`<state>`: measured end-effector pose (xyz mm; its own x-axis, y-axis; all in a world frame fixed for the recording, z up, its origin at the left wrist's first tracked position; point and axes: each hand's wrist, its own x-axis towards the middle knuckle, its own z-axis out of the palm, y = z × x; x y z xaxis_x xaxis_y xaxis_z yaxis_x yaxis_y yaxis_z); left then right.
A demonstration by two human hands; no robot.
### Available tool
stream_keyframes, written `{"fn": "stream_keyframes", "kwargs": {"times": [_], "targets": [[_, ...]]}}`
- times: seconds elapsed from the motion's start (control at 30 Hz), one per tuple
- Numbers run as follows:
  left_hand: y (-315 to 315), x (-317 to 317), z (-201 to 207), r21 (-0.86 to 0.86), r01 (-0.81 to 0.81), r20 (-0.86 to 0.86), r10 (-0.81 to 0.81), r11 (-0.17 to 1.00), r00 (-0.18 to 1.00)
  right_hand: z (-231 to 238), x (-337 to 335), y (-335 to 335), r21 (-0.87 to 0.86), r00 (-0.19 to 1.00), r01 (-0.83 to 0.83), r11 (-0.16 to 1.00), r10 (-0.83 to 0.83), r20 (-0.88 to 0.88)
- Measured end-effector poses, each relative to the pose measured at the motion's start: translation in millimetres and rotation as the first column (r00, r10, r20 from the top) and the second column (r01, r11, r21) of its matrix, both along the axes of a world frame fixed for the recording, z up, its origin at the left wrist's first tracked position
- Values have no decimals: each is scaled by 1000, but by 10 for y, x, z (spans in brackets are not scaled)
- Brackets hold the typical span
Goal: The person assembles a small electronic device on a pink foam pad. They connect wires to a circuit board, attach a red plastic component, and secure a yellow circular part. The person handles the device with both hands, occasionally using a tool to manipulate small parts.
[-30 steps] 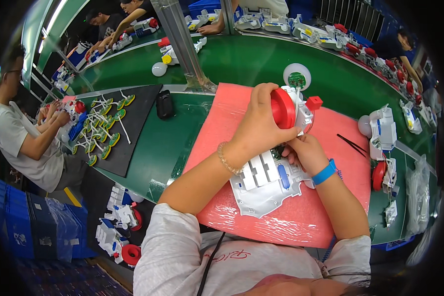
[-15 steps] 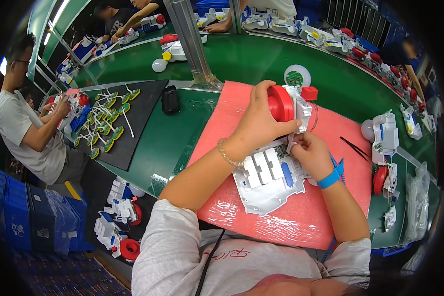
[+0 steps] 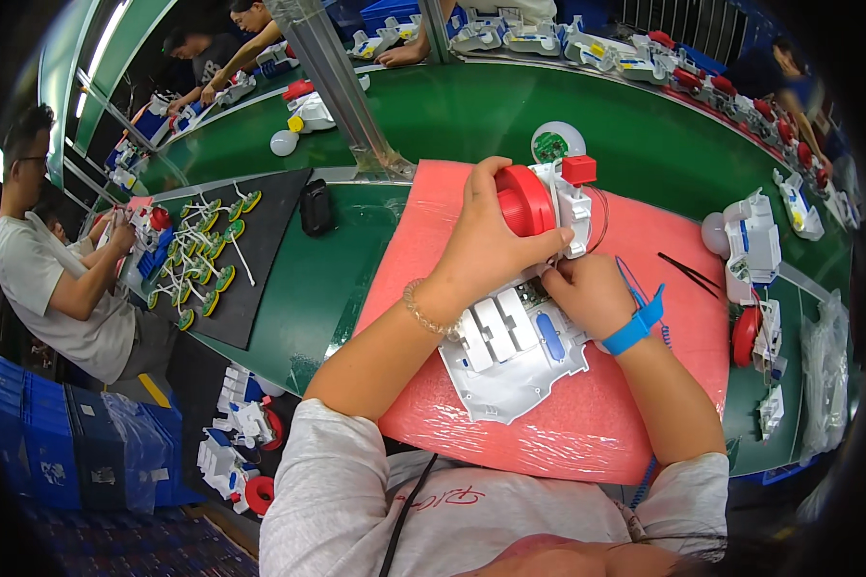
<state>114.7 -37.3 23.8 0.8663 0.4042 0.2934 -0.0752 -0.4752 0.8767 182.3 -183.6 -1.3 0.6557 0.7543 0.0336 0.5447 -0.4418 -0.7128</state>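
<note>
While the left hand [image 3: 491, 236] curls wide around the red drum [image 3: 527, 200], its thumb against the white frame [image 3: 575, 223], the right hand [image 3: 592, 298] is nearly closed just below, fingers bent together; whether it grips anything, I cannot tell. Drum and frame are held by the far end of the white shell [image 3: 505, 385], which lies on the pink mat [image 3: 635, 409], left of the tweezers [image 3: 689, 273].

bent edges, blk corners; mat [image 3: 587, 423] w/ glare
</note>
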Motion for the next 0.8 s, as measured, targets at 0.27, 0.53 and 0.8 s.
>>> {"fn": "stream_keyframes", "kwargs": {"times": [0.27,0.53,0.8], "targets": [[114,27,-77,26,23,0,-23,999,1000,19,220,-181,82,773,-160,984,177,-609],[117,86,-122,-57,100,18,-99,993,995,65,355,-338,18,787,-276,961,237,-570],[136,110,-114,-104,57,-85,-66,993,994,-4,398,-336,93,930,-227,970,244,-275]]}}
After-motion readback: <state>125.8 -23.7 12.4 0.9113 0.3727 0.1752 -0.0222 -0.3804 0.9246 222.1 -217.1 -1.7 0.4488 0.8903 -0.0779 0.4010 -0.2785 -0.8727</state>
